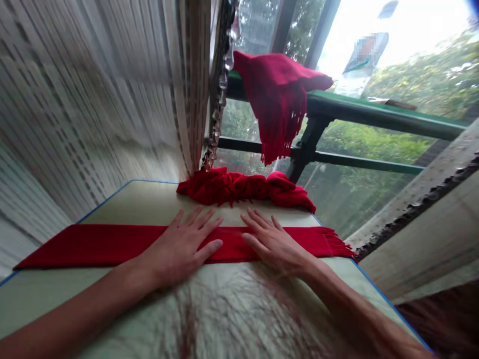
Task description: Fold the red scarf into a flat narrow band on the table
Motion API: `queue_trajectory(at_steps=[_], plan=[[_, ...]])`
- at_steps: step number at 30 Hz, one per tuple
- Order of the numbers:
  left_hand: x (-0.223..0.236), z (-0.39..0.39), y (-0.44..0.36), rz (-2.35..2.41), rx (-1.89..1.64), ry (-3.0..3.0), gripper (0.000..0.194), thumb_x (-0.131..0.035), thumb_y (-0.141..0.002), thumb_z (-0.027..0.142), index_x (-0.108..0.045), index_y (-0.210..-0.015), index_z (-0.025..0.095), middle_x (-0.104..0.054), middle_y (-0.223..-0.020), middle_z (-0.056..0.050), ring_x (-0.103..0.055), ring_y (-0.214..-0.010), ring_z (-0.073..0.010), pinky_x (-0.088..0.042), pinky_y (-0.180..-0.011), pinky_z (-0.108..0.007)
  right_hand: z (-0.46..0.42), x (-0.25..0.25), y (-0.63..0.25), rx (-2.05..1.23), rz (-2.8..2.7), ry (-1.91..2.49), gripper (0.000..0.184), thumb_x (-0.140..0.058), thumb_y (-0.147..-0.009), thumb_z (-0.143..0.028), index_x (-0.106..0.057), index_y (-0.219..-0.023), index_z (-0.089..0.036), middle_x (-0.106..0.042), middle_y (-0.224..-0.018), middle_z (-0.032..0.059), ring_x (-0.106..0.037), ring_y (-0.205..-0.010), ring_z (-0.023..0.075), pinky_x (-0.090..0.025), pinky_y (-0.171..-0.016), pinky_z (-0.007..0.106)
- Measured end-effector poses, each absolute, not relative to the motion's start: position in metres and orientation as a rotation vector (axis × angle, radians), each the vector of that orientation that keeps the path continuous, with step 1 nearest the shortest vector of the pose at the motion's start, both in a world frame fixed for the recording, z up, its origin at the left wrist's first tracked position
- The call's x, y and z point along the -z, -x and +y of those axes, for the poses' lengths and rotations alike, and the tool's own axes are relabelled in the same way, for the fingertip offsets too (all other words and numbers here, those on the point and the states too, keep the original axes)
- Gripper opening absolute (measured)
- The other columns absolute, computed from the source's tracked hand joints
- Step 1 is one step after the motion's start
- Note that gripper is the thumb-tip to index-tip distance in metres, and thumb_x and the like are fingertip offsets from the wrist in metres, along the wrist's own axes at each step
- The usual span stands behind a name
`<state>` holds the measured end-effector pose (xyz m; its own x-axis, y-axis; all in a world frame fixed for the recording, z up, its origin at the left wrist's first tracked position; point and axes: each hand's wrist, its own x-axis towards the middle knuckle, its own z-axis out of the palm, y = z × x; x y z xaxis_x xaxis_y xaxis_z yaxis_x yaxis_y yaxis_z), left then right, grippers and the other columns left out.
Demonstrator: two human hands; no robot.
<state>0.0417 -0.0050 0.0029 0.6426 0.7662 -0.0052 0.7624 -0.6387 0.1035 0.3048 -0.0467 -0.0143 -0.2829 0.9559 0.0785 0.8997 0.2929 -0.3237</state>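
Observation:
A red scarf [108, 244] is laid out flat in a long folded strip across the pale table [232, 304]. Its fringed end points right and reaches the table's edge; the other end lies at the left edge. My left hand [187, 244] rests palm down on the strip, fingers spread. To the right of it, my right hand [275, 242] also lies flat on the scarf with its fingers apart. Neither hand grips the cloth. Just beyond my fingertips a crumpled red scarf [243, 187] lies bunched along the table's far edge.
Another red fringed scarf [277, 94] hangs over the green window rail [374, 112] behind the table. A pale striped curtain [112, 89] hangs close on the left, and another curtain [430, 234] on the right. Loose hair [224, 319] blurs the near foreground.

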Motion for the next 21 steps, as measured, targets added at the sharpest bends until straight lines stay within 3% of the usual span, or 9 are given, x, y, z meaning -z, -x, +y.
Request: queue_trajectory(at_steps=[6, 12, 14, 16, 19, 21], plan=[[0.000, -0.006, -0.044, 1.182, 0.017, -2.742, 0.066, -0.041, -0.105, 0.060, -0.033, -0.163, 0.030, -0.018, -0.172, -0.006, -0.011, -0.160, -0.0353, -0.011, -0.126, -0.066, -0.045, 0.015, -0.308, -0.380, -2.456, 1.621, 0.084, -0.041, -0.100, -0.074, -0.028, -0.165, -0.021, -0.021, -0.173, 0.0130, -0.010, -0.161, 0.0321, -0.009, -0.129, 0.061], [-0.002, -0.006, -0.041, 1.086, -0.065, -2.771, 0.062, -0.049, -0.103, 0.055, -0.041, -0.160, 0.030, -0.028, -0.170, -0.009, -0.019, -0.158, -0.0383, -0.015, -0.124, -0.068, -0.043, 0.016, -0.316, -0.434, -2.444, 1.551, 0.083, -0.051, -0.098, -0.071, -0.032, -0.164, -0.024, -0.023, -0.173, 0.0146, -0.014, -0.160, 0.0346, -0.009, -0.128, 0.064], [-0.002, -0.006, -0.040, 0.986, -0.153, -2.813, 0.056, -0.053, -0.104, 0.048, -0.046, -0.157, 0.031, -0.033, -0.169, -0.009, -0.023, -0.158, -0.0379, -0.017, -0.123, -0.066, -0.042, 0.015, -0.316, -0.415, -2.394, 1.461, 0.074, -0.056, -0.099, -0.064, -0.040, -0.160, -0.026, -0.030, -0.171, 0.0142, -0.020, -0.159, 0.0347, -0.014, -0.127, 0.065], [-0.003, -0.006, -0.040, 0.850, -0.314, -2.852, 0.046, -0.058, -0.103, 0.041, -0.057, -0.148, 0.032, -0.047, -0.162, -0.007, -0.036, -0.151, -0.0355, -0.025, -0.121, -0.060, -0.042, 0.011, -0.315, -0.388, -2.332, 1.327, 0.055, -0.061, -0.100, -0.054, -0.056, -0.148, -0.028, -0.044, -0.164, 0.0133, -0.035, -0.153, 0.0338, -0.028, -0.123, 0.061], [-0.003, -0.008, -0.041, 0.688, -0.537, -2.856, 0.022, -0.067, -0.098, 0.031, -0.074, -0.120, 0.030, -0.071, -0.126, -0.004, -0.060, -0.120, -0.0270, -0.039, -0.106, -0.045, -0.045, 0.002, -0.309, -0.393, -2.298, 1.176, 0.023, -0.066, -0.100, -0.039, -0.076, -0.116, -0.026, -0.067, -0.129, 0.0097, -0.062, -0.121, 0.0263, -0.049, -0.105, 0.045], [-0.003, -0.009, -0.043, 0.624, -0.579, -2.846, 0.011, -0.072, -0.095, 0.026, -0.076, -0.105, 0.027, -0.072, -0.107, -0.001, -0.063, -0.102, -0.0223, -0.040, -0.095, -0.038, -0.047, -0.001, -0.306, -0.429, -2.348, 1.120, 0.016, -0.069, -0.098, -0.036, -0.079, -0.101, -0.023, -0.069, -0.102, 0.0050, -0.065, -0.097, 0.0203, -0.052, -0.091, 0.036]])
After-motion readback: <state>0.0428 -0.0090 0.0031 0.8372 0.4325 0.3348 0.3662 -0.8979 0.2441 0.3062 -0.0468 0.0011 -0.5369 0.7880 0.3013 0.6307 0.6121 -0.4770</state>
